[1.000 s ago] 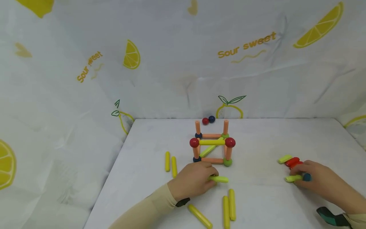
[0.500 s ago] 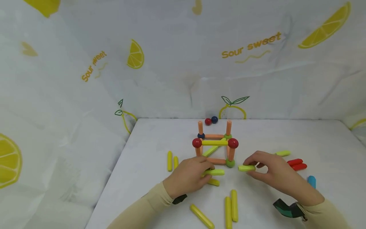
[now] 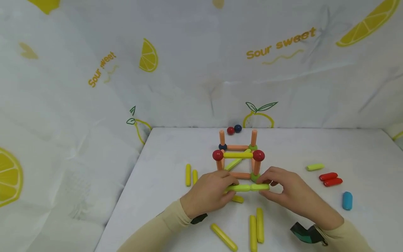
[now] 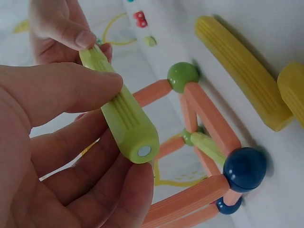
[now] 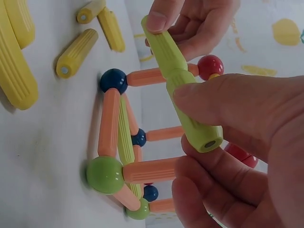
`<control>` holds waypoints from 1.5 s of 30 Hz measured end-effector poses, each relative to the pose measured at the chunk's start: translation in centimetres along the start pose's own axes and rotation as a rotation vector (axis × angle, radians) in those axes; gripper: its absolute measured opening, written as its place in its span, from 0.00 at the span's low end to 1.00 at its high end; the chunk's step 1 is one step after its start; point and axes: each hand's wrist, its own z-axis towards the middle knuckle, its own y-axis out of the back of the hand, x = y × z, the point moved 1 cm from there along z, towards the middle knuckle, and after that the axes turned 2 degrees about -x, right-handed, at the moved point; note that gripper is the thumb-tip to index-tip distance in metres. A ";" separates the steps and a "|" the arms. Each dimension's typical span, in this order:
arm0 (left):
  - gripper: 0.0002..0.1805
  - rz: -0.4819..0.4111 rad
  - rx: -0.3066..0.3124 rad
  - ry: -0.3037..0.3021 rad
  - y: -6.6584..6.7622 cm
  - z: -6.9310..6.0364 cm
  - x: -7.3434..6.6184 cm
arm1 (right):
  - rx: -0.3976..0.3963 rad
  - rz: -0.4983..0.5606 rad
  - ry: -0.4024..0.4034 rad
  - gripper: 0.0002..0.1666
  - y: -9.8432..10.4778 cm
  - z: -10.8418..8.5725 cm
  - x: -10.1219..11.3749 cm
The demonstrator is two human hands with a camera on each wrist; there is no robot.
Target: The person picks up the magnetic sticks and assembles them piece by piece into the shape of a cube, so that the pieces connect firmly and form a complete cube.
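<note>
My left hand (image 3: 207, 190) pinches one light green rod (image 3: 241, 188) and my right hand (image 3: 288, 185) pinches a second green rod (image 3: 260, 187), the two meeting end to end just in front of the ball-and-rod frame (image 3: 238, 155). Right of the frame lie two red pieces (image 3: 333, 182) and a blue piece (image 3: 347, 201).

Joined rods (image 3: 242, 188) before frame (image 3: 238, 155), balls (image 3: 231, 130) behind it, sticks (image 3: 188, 175) either side

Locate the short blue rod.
In the head view, the short blue rod lies on the table at right, nearer the camera than the two red rods.
</note>
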 end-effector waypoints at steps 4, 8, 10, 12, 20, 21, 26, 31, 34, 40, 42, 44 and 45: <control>0.13 0.013 -0.016 -0.005 -0.1 0.0 0.0 | -0.015 0.005 0.013 0.22 0.0 0.1 0.2; 0.23 0.041 -0.036 -0.015 -0.6 0.4 0.1 | -0.067 -0.006 0.001 0.22 0.0 0.3 0.6; 0.22 0.071 -0.036 0.008 -0.9 0.7 0.2 | -0.101 -0.019 -0.002 0.22 -0.1 0.5 0.8; 0.20 0.112 -0.026 0.041 -1.2 1.0 0.3 | -0.138 -0.027 0.007 0.21 -0.3 0.8 1.0; 0.14 0.311 -0.081 0.092 -2.6 2.4 0.2 | -0.273 -0.057 0.079 0.24 -1.5 1.6 1.1; 0.12 0.331 -0.100 0.094 -2.7 2.4 0.2 | -0.281 -0.065 0.079 0.24 -1.7 1.6 1.1; 0.10 0.396 -0.141 0.108 -3.2 2.6 -0.1 | -0.294 -0.104 0.050 0.23 -2.3 1.7 1.2; 0.11 0.386 -0.158 0.109 -3.4 2.7 -0.6 | -0.311 -0.118 0.022 0.23 -2.4 1.6 1.4; 0.10 0.381 -0.177 0.097 -3.6 3.0 -0.7 | -0.335 -0.131 0.028 0.24 -2.4 1.5 1.5; 0.10 0.398 -0.214 0.056 -3.7 3.3 -0.6 | -0.384 -0.152 0.049 0.26 -2.0 1.5 1.2; 0.10 0.390 -0.217 0.062 -3.8 3.3 -0.4 | -0.380 -0.147 0.045 0.26 -2.0 1.6 1.1; 0.10 0.380 -0.220 0.069 -3.8 3.2 -0.4 | -0.375 -0.139 0.044 0.26 -2.1 1.5 1.2; 0.10 0.378 -0.223 0.074 -3.8 3.2 -0.4 | -0.374 -0.135 0.044 0.26 -2.1 1.5 1.2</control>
